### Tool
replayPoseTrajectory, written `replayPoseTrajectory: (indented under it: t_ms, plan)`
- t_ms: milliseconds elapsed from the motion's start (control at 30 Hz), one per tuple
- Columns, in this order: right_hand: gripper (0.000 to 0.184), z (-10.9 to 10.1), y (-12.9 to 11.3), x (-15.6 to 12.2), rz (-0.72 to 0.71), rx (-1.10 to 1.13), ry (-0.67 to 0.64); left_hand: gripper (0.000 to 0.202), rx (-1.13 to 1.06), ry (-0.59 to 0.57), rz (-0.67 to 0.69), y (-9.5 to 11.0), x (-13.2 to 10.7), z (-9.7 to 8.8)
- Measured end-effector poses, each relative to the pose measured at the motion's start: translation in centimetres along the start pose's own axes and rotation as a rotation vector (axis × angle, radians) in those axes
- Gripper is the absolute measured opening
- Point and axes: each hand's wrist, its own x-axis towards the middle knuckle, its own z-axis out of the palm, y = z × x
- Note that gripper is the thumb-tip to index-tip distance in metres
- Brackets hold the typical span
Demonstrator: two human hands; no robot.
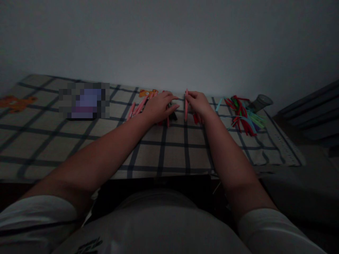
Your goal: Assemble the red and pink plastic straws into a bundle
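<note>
My right hand [198, 102] pinches a slim pink stick [186, 107], held nearly upright in the picture between thumb and fingers. Under that hand, several short red pieces [196, 118] show in part. To its left, my left hand [160, 106] is spread, thumb and index finger apart, with nothing visible between them. It rests over or just above a pile of pink sticks [139, 108], hiding part of it. A small dark object [173, 115] lies just below the left thumb; its kind is too dim to make out.
A checked cloth [106, 141] with bear pictures covers the table against a wall. At left lies a pixelated device with a bluish screen [86, 102]. On the right, a bundle of red, green and blue strips [245, 118] lies beside a clear glass [261, 102].
</note>
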Motion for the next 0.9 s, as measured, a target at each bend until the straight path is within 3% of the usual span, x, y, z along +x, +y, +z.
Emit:
replayPoseTrajectory:
  t_ms: [67,167,233,467,700,900]
  plan:
    - [0.04,-0.1,0.6,0.2,0.006,-0.088,0.026,0.053,0.004,0.001,-0.019,-0.1,0.0,0.0]
    - [0.063,-0.3,1.4,0.2,0.006,-0.147,0.043,0.053,0.013,-0.005,-0.038,0.0,0.0,-0.1]
    - [0.067,-0.6,1.4,0.0,0.009,-0.205,0.028,0.054,0.013,-0.011,-0.041,0.1,0.0,-0.2]
    - [0.027,-1.2,0.2,-0.7,0.041,-0.445,-0.004,0.055,0.006,0.006,-0.055,-0.1,0.0,0.2]
    - [0.035,-1.6,-0.7,-1.1,0.062,-0.561,-0.041,0.059,-0.002,-0.004,-0.07,0.3,0.0,-0.2]
    - [0.042,-1.7,-2.3,-1.7,0.143,-0.686,-0.106,0.062,0.024,-0.03,-0.164,0.8,0.0,-0.6]
